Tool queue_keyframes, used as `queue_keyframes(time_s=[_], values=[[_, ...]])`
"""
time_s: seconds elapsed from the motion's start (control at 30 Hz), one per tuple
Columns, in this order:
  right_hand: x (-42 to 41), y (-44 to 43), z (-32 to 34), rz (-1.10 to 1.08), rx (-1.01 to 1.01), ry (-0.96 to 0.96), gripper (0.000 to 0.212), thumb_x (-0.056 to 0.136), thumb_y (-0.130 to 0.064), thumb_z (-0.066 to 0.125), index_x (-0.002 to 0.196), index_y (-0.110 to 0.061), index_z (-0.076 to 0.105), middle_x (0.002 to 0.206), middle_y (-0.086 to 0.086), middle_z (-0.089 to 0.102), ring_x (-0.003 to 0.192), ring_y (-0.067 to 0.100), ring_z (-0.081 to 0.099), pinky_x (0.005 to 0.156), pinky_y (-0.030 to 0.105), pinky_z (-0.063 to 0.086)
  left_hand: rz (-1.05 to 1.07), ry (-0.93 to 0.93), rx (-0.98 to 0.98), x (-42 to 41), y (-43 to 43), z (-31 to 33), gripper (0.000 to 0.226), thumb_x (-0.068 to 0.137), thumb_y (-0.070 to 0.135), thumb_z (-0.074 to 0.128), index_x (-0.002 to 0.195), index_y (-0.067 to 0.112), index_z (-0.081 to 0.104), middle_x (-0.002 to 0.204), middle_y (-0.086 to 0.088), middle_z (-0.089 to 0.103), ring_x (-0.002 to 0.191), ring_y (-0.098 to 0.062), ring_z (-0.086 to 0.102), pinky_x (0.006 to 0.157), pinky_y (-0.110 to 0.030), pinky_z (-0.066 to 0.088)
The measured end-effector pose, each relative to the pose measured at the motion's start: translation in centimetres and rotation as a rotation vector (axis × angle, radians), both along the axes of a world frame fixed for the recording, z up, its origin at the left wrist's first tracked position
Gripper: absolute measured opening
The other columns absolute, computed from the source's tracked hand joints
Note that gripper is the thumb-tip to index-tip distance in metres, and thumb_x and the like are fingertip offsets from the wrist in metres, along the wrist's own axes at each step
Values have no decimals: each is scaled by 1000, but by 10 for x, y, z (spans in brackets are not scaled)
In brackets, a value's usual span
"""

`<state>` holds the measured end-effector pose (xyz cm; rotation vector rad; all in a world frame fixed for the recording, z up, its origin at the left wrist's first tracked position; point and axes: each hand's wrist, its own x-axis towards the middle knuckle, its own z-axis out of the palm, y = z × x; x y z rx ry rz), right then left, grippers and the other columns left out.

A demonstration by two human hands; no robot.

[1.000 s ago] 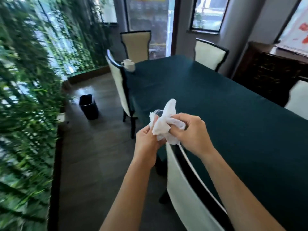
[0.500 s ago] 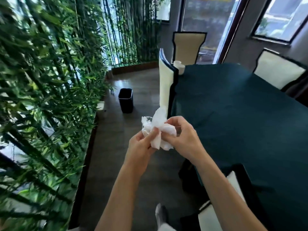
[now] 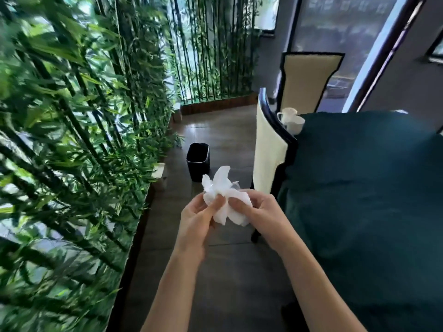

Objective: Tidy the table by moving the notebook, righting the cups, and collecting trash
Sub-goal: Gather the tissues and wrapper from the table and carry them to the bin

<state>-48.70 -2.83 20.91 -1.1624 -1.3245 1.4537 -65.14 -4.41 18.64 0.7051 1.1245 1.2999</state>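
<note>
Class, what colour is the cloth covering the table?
Dark teal, plain with no pattern; the tablecloth shows best in the head view.

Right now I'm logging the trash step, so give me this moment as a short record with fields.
held item: crumpled white tissue wad, some clear plastic showing in it
left hand: gripping the wad from the left
right hand: gripping the wad from the right
bin: black bin on the floor ahead, open top, by the bamboo plants
table: dark green tablecloth, to the right
left on table: white cups at the far corner
nearest chair: cream-backed chair, between bin and table
</note>
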Motion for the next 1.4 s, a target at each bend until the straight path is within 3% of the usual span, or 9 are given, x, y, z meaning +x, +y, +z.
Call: queue_keyframes(time_s=[0.07,0.17,0.37,0.57,0.73,0.93,1.17,1.3,1.4], values=[[-13,41,0,36,-3,3,24,94,-26,76,115,-15,78,107,16,80,95,33,75,83,39,55,38,-20,-11,-13,37,-1,42,76,35,85,113,15,81,109,-14,82,88,-21,76,73,-31,59],[-34,96,-7,55,28,15,24,92,-26,78,114,-16,78,104,15,81,99,37,75,84,42,56,75,-12,-18,-33,89,-6,31,84,25,83,113,13,80,104,-14,83,82,-16,79,62,-23,60],[-84,218,-27,44,38,-14,22,87,-33,80,102,-17,82,92,10,82,78,13,72,69,27,54,82,8,-1,-80,202,-19,29,85,18,81,113,10,79,97,-8,84,79,-14,79,60,-22,60],[-145,352,-39,39,3,-75,9,91,-22,79,94,-13,81,71,-2,74,59,8,62,54,20,47,69,53,9,-145,331,-25,44,70,31,86,110,14,80,106,-14,83,94,-27,79,85,-41,64],[-184,450,-41,-1,7,-76,19,81,-36,79,87,-19,80,69,2,73,59,11,61,52,22,47,-2,62,-5,-185,436,-27,25,78,24,87,102,27,85,106,-10,84,93,-20,80,78,-30,65],[-199,561,-68,-87,-59,-160,26,73,-42,79,88,-21,79,69,1,76,56,7,63,50,22,47,-38,80,-93,-207,550,-49,30,86,16,78,116,11,77,106,-12,83,91,-20,79,72,-26,63],[-196,722,-139,-110,-140,-208,6,83,-18,84,87,-20,79,76,6,79,60,9,67,52,26,51,21,150,-242,-214,710,-114,28,93,6,74,121,4,73,109,-17,82,97,-28,78,89,-43,62],[-201,824,-202,-118,-293,-233,13,87,-21,79,75,-20,75,60,-9,66,51,4,55,50,21,42,124,228,-360,-216,802,-171,21,94,5,73,115,8,74,101,-15,83,81,-21,76,76,-35,61],[-211,899,-275,-167,-420,-262,13,87,-18,79,78,-9,76,66,-2,67,60,10,56,59,27,42,119,267,-449,-229,867,-232,17,95,9,74,111,12,75,90,-10,81,73,-15,74,70,-32,59]])
